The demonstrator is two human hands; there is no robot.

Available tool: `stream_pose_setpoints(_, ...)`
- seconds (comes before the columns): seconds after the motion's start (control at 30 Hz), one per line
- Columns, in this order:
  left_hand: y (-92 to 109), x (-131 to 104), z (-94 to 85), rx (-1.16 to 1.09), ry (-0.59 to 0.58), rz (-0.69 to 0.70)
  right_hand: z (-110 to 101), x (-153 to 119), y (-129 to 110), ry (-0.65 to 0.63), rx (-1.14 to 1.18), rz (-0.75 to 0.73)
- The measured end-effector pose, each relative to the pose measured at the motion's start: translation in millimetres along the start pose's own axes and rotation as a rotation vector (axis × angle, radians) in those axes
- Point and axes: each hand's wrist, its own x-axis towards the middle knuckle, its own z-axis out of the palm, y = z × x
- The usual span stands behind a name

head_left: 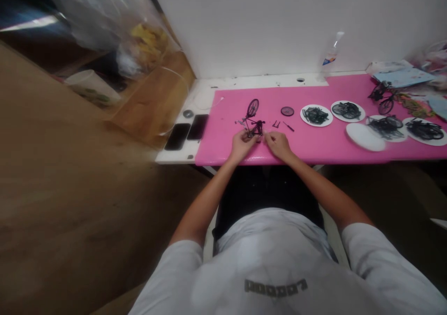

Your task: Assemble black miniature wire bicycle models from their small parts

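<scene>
A black miniature bicycle frame [257, 127] with one spoked wheel [253, 108] fitted is tilted over the pink tabletop, the wheel pointing away from me. My left hand [241, 146] is closed on the near end of this model bicycle. Close to its right side, the fingers of my right hand [278, 145] are pinched together; whatever may be between them is too small to make out. A loose wheel [287, 111] lies flat beyond my right hand. Nearer to that hand are a small black forked part [276, 124] and a thin dark rod-like tool [288, 126].
White plates [316, 124] of black parts stand to the right, with a white lid or plate [365, 137] overlapping one. Another model bicycle [382, 96] stands behind them. Two dark phones [177, 136] lie at the left. A plastic bottle [330, 56] is near the wall.
</scene>
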Motion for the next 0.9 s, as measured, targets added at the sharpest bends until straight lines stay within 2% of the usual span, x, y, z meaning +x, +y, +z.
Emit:
stream_pose_setpoints(0.1, 0.0, 0.0, 0.4, 0.004, 0.01, 0.005, 1.4, -1.1, -1.3, 0.061, 0.026, 0.048)
stream_pose_setpoints(0.3, 3.0, -1.1, 1.9, 0.015, -0.003, -0.014, 5.4, 1.2, 4.7, 0.103, 0.099, 0.019)
stream_pose_setpoints(0.57, 1.6, -2.3, 2.2, 0.032, -0.078, 0.01, -0.3, -0.1, 1.2, -0.003, 0.035, 0.032)
stream_pose_setpoints(0.9, 6.0, -3.8, 2.9, 0.009, -0.037, -0.04, 2.4, 0.9, 3.1, 0.052, 0.051, 0.035)
